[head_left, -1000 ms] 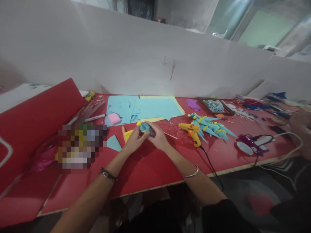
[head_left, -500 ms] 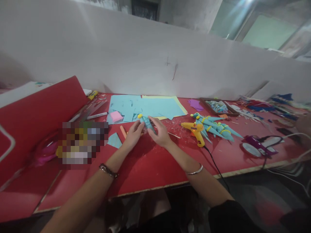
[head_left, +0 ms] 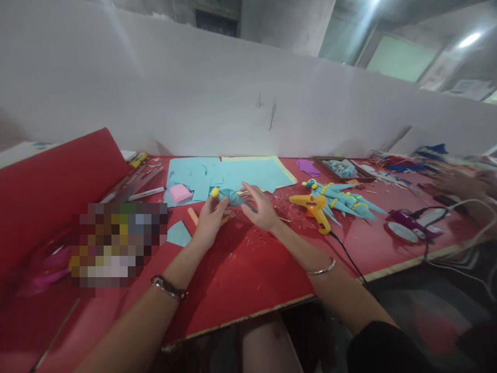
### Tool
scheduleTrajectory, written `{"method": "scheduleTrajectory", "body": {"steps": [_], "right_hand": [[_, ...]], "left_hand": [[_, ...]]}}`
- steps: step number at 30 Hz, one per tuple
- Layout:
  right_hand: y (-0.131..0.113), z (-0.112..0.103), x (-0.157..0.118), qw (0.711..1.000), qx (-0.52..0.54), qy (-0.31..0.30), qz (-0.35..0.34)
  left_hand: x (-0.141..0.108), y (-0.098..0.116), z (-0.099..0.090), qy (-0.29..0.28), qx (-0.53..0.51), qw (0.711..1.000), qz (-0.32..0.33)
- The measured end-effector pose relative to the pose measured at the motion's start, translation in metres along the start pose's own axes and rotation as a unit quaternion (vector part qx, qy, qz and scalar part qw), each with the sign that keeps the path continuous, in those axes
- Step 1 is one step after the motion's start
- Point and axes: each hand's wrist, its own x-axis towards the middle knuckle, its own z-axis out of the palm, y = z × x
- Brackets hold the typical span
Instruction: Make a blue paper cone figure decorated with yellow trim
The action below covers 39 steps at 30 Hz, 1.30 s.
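Over the red table, my left hand (head_left: 209,223) pinches a small light-blue paper figure (head_left: 232,197) with a yellow ball at its left end. At the figure's right end is my right hand (head_left: 262,210), its thumb and fingers apart; whether a fingertip touches the paper is hard to see. A yellow hot glue gun (head_left: 316,210) lies to the right, its cord running off the table's front edge. Just behind it is a pile of similar blue paper figures (head_left: 345,199) with yellow trim.
Light-blue paper sheets (head_left: 248,173) lie at the back, with a pink sticky-note pad (head_left: 180,193) and a marker (head_left: 146,194) to their left. A brown tray (head_left: 361,175) holds paper scraps. A purple device (head_left: 413,225) with a cord sits at right, near a co-worker's blurred arm (head_left: 473,191).
My right hand has opened and drawn slightly right from the paper figure, baring more of it. My left hand still holds it. The view has shifted a little.
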Motion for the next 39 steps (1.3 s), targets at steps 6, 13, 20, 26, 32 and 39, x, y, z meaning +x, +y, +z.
{"method": "scheduleTrajectory", "body": {"steps": [6, 13, 20, 26, 32, 39], "right_hand": [[0.003, -0.007, 0.003, 0.997, -0.056, -0.004, -0.047], [0.007, -0.014, 0.006, 0.991, -0.105, -0.005, -0.078], [0.009, -0.017, 0.007, 0.991, -0.113, 0.0, -0.076], [0.011, -0.014, 0.007, 0.993, -0.099, 0.01, -0.061], [0.013, -0.012, 0.009, 0.996, -0.079, 0.024, -0.045], [0.013, -0.01, 0.008, 0.995, -0.083, 0.027, -0.043]], "left_hand": [[0.001, 0.007, 0.003, 0.023, -0.097, 0.995, -0.023], [0.008, 0.007, 0.001, 0.064, -0.16, 0.984, -0.047], [0.007, 0.011, 0.004, 0.062, -0.158, 0.984, -0.056], [0.002, 0.013, 0.001, 0.05, -0.15, 0.985, -0.069], [0.004, 0.011, -0.008, 0.077, -0.161, 0.983, -0.046], [0.004, 0.015, -0.003, 0.102, -0.161, 0.98, -0.061]]}}
